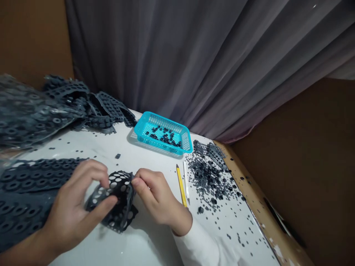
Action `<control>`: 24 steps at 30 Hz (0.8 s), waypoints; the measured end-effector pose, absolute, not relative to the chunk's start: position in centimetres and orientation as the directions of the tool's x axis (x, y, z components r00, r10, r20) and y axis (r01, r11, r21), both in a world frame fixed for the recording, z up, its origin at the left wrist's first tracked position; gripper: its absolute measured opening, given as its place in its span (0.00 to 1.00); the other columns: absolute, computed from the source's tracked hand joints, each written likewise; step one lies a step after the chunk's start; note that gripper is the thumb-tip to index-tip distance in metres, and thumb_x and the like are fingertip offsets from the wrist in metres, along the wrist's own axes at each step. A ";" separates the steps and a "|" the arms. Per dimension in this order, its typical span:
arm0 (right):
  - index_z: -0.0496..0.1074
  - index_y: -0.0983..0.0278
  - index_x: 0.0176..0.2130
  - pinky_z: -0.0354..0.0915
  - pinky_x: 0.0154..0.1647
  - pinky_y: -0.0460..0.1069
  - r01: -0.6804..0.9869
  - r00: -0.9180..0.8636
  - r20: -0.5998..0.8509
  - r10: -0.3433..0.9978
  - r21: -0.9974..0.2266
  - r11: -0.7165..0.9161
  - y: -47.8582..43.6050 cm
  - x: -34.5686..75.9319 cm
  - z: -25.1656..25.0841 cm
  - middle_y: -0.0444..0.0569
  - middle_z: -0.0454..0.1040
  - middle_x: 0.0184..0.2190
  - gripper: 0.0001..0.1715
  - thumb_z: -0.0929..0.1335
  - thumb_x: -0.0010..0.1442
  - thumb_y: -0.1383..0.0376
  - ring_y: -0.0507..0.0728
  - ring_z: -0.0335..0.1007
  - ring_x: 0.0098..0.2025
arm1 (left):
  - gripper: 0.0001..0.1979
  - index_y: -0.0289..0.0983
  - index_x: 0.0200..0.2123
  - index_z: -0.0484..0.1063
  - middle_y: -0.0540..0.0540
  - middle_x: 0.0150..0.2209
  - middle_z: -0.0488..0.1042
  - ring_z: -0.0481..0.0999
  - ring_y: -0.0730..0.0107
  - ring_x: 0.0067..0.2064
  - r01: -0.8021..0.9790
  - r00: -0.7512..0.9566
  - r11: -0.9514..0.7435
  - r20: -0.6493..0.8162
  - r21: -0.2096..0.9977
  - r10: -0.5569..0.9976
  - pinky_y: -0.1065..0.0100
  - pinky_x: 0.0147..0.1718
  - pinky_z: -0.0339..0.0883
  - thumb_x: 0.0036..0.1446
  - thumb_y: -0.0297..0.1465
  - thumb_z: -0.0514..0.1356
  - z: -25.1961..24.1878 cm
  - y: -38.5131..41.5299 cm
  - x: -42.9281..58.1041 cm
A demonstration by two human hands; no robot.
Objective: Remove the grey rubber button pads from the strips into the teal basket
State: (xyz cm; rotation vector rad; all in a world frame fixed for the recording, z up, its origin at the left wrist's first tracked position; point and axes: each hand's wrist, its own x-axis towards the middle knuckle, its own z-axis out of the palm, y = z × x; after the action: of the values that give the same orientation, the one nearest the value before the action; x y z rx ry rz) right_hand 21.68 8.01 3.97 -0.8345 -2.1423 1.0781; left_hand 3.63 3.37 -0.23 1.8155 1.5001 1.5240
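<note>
Low over the white table, a curled black perforated sheet [119,201] full of round holes is between my two hands. My right hand [155,195] pinches its upper right edge between thumb and curled fingers. At the sheet's left side, my left hand [74,205] has its thumb and forefinger apart; whether its hidden fingers touch the sheet I cannot tell. Under and left of that hand lie dark sheets with rows of ring shapes [41,181]. Beyond my hands stands a turquoise basket [186,147] with small black pieces [166,138] inside.
A yellow pencil [181,186] and a white pen-like stick [186,183] lie right of my right hand. Farther right are scattered black bits [208,177] and perforated scraps [215,151]. A clear bag [33,114] and piled sheets [108,107] stand back left, before a grey curtain [155,55].
</note>
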 end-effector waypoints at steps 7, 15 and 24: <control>0.56 0.62 0.28 0.54 0.32 0.46 0.285 -0.715 0.167 0.679 -0.818 0.500 7.7 21.2 3.4 0.41 0.60 0.24 0.16 0.59 0.68 0.62 0.50 0.56 0.27 | 0.15 0.40 0.20 0.63 0.54 0.21 0.62 0.64 0.70 0.26 0.475 0.195 -0.413 0.365 0.777 0.910 0.71 0.29 0.59 0.58 0.35 0.59 -0.3 3.8 3.7; 0.60 0.63 0.27 0.56 0.29 0.46 -0.043 -0.809 0.099 0.580 -0.993 0.110 8.2 21.4 2.6 0.41 0.60 0.24 0.24 0.60 0.68 0.50 0.49 0.54 0.27 | 0.22 0.38 0.17 0.63 0.53 0.21 0.64 0.62 0.72 0.25 0.084 0.269 -0.087 0.062 0.993 0.961 0.75 0.25 0.59 0.60 0.42 0.55 -0.1 4.0 3.4; 0.61 0.64 0.25 0.52 0.28 0.46 -0.111 -0.765 0.057 0.641 -0.993 -0.045 8.3 21.0 0.9 0.39 0.55 0.21 0.29 0.65 0.62 0.44 0.48 0.51 0.25 | 0.29 0.36 0.15 0.65 0.54 0.19 0.63 0.60 0.77 0.23 -0.290 0.119 0.292 -0.268 0.911 0.956 0.79 0.21 0.57 0.39 0.55 0.69 0.2 3.4 4.8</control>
State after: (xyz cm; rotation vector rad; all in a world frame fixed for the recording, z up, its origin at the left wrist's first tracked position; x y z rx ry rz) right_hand 20.99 8.34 0.93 -0.5617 -1.7113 1.8631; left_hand 4.77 3.43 0.19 0.8132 1.0515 1.0759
